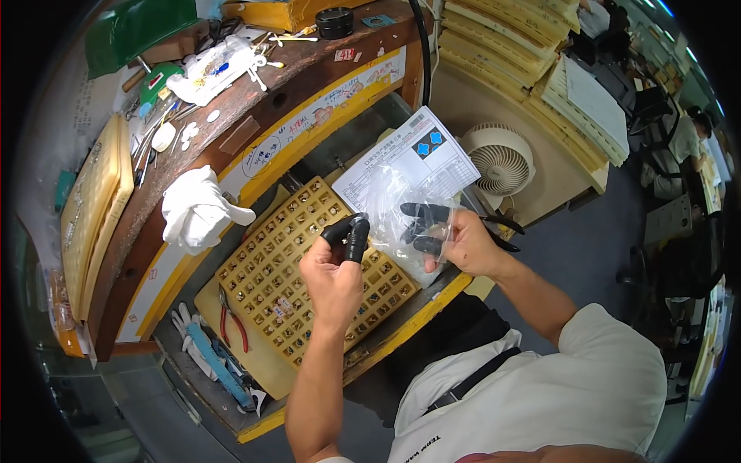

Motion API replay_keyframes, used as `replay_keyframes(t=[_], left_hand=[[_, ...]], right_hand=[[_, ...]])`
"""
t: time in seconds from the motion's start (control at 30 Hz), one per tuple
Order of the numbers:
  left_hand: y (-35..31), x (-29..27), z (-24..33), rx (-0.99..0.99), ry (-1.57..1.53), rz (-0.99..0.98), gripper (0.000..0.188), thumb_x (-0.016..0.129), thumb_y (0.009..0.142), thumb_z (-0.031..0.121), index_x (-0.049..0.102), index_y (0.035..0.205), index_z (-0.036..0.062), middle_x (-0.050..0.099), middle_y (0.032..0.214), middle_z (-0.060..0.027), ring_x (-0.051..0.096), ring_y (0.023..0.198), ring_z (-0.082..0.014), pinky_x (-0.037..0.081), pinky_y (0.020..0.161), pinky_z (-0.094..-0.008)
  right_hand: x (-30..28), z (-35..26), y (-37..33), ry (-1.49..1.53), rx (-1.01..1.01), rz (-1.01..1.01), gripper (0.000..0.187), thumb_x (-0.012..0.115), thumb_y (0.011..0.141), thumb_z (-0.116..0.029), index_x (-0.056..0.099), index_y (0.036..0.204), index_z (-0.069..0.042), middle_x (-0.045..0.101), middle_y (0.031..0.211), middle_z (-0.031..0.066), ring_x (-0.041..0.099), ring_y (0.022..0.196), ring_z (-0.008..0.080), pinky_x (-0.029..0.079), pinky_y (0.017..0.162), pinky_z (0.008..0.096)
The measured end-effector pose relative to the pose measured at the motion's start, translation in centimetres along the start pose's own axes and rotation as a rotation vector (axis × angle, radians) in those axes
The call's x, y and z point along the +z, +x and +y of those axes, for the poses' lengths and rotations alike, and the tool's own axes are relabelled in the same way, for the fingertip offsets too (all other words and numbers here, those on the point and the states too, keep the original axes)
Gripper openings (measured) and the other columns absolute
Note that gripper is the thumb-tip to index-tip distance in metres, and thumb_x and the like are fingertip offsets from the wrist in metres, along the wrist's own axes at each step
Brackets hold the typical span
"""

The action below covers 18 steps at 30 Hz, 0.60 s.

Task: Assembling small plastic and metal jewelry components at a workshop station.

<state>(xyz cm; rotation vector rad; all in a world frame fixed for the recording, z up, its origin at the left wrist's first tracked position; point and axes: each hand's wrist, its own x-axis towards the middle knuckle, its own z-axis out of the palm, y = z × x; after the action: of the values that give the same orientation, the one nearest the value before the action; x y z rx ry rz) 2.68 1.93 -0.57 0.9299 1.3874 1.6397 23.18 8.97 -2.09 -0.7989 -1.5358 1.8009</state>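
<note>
My left hand [333,282], its thumb and forefinger sheathed in black rubber finger covers, is raised over a square, tan tray with a grid of small pockets [315,184]. Those two fingertips meet in a pinch beside the left edge of a clear, crumpled plastic bag [390,197]; a tiny bright glint shows there, but I cannot tell whether I am gripping a piece, the film or nothing. My right hand [472,241], also wearing black covers, grasps the bag, with the film draped over its spread fingers. The bag hangs above the tray's right side and partly over a white printed sheet with a blue-flowered picture [363,179]. Many pockets hold small shiny pieces, too small for me to make out. The tray lies on a flat tan board [268,372] in an open drawer with a yellow front edge [444,297]. Pliers with red handles [242,335] rest on the board, just beside the tray's left side. Farther left in the drawer lies a long light-blue strip [220,372]. A white cloth glove [193,212] hangs at the bench edge, and a round beige fan [502,158] stands beyond my right hand.
</note>
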Motion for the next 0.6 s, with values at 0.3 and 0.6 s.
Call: replay_keyframes(t=[0.3, 0.6], left_hand=[[-0.1, -0.6, -0.4, 0.118, 0.063, 0.064, 0.007, 0.067, 0.092, -0.001, 0.07, 0.097, -0.0021, 0.058, 0.076, 0.0042, 0.046, 0.064, 0.0, 0.033, 0.056, -0.0179], [1.1, -0.9, -1.1, -0.163, 0.142, 0.144, 0.011, 0.059, 0.089, -0.005, 0.067, 0.096, -0.0045, 0.058, 0.065, -0.0011, 0.047, 0.048, -0.0044, 0.033, 0.041, -0.021]], right_hand=[[-1.4, 1.4, 0.6, 0.106, 0.012, -0.048, 0.023, 0.053, 0.09, 0.009, 0.064, 0.109, 0.003, 0.07, 0.083, 0.0097, 0.068, 0.068, 0.0137, 0.056, 0.067, 0.029], [-0.4, 0.3, 0.8, -0.118, 0.067, 0.088, 0.022, 0.051, 0.087, 0.008, 0.069, 0.099, 0.005, 0.07, 0.076, 0.0091, 0.066, 0.061, 0.0128, 0.054, 0.057, 0.028]])
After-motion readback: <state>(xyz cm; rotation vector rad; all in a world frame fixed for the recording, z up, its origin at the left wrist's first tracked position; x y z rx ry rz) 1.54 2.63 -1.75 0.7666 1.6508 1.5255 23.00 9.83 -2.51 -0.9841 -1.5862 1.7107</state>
